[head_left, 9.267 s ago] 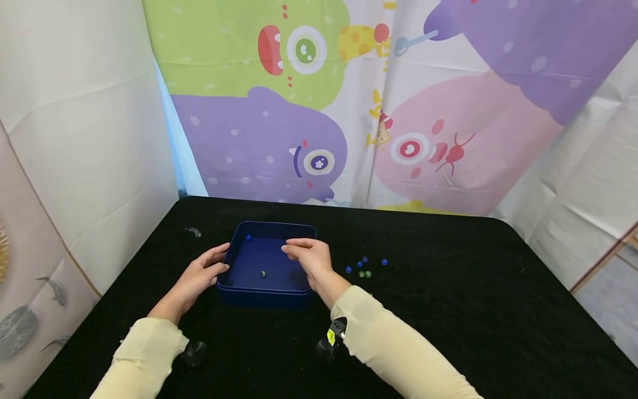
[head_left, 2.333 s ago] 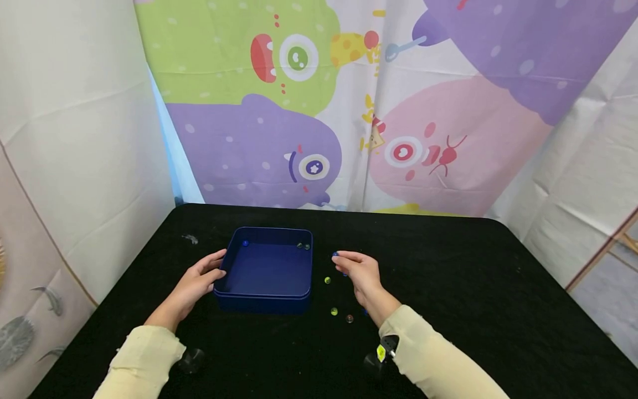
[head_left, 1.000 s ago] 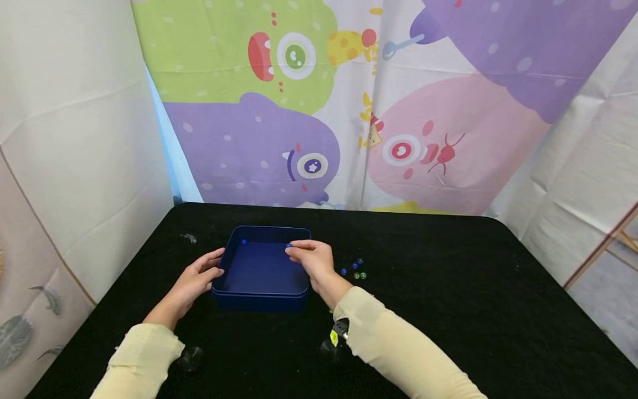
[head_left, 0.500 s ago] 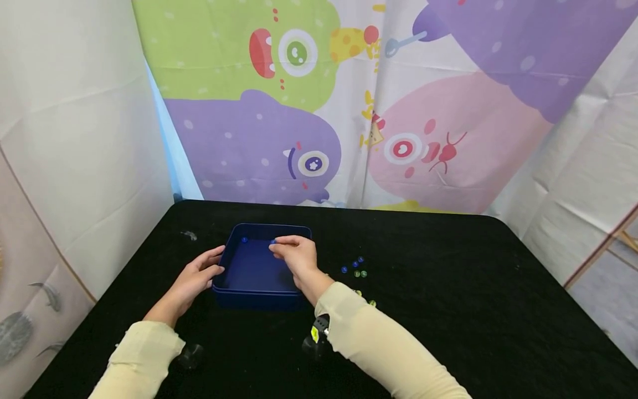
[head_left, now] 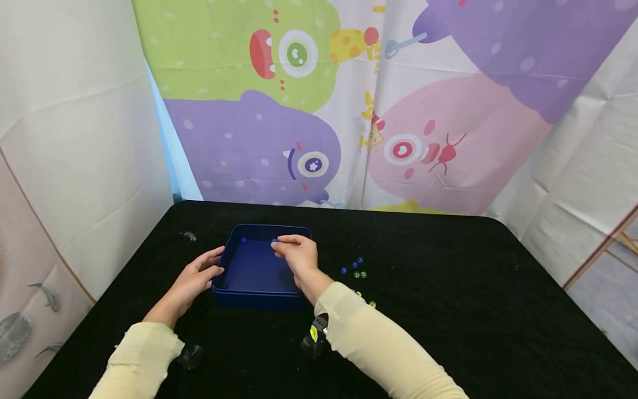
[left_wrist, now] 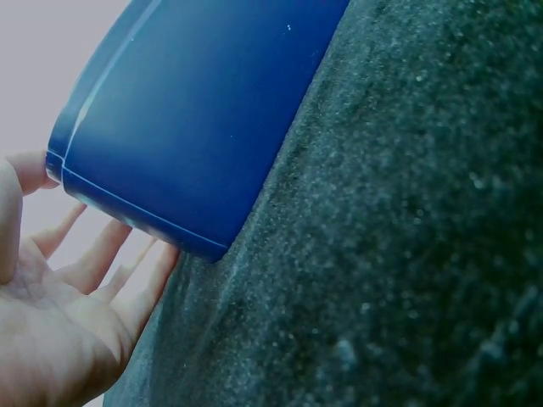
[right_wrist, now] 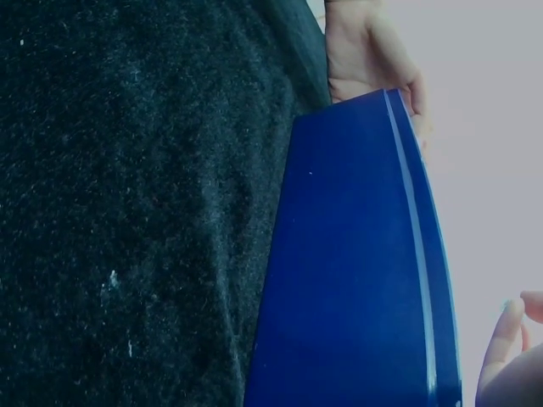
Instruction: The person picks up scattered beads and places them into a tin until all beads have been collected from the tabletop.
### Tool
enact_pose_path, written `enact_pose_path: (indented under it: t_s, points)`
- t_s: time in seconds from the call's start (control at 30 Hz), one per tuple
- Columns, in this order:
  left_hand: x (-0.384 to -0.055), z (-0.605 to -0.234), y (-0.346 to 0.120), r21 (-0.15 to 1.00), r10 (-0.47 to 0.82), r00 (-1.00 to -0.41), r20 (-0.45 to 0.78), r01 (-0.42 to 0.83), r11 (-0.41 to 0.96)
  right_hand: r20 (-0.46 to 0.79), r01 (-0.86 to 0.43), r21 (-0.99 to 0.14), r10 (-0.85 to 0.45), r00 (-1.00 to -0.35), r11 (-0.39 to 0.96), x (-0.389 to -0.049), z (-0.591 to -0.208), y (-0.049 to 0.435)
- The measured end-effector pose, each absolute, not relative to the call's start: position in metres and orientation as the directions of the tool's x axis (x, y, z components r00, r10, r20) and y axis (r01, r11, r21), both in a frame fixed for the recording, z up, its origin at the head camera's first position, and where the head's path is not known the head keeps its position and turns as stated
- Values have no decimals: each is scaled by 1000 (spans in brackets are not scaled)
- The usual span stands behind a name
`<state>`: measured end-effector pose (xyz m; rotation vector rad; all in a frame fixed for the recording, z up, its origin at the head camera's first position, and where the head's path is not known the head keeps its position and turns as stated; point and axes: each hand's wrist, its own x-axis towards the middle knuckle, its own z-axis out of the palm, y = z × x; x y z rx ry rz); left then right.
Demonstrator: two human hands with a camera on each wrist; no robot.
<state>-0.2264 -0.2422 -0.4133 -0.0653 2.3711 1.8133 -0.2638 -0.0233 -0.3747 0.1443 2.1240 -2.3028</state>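
A dark blue rectangular box (head_left: 259, 301) stands with its top uncovered, left of the table's middle. Inside, near its far left corner, lies a blue marble (head_left: 243, 240). Over the box floor my right hand (head_left: 299, 259) pinches another blue marble (head_left: 274, 240) between thumb and fingertips. The hand covers the box's right part. My left hand (head_left: 191, 282) rests on the box's left side, its fingers straight against the wall (left_wrist: 195, 127) in the left wrist view. Right of the box lie several blue marbles (head_left: 355, 265) and green marbles (head_left: 363, 275).
More green marbles (head_left: 372, 304) lie nearer the right sleeve, partly behind it. A black cloth (head_left: 473, 288) covers the table. A small pale scrap (head_left: 188, 236) lies left of the box. Behind the table hangs a printed cartoon curtain (head_left: 359, 111).
My right hand has carried a blue marble from the loose marbles leftward over the box. It has barely moved in the last half second. My left hand has stayed at the box's side.
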Motion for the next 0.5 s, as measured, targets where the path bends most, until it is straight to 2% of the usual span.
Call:
enact_pose_path:
  t_s: [0.5]
  points:
    - [-225,-414,-242,955,53,-988,-146,-127,268,-60,58,-994,22,-998,-92,-258,-378,-9]
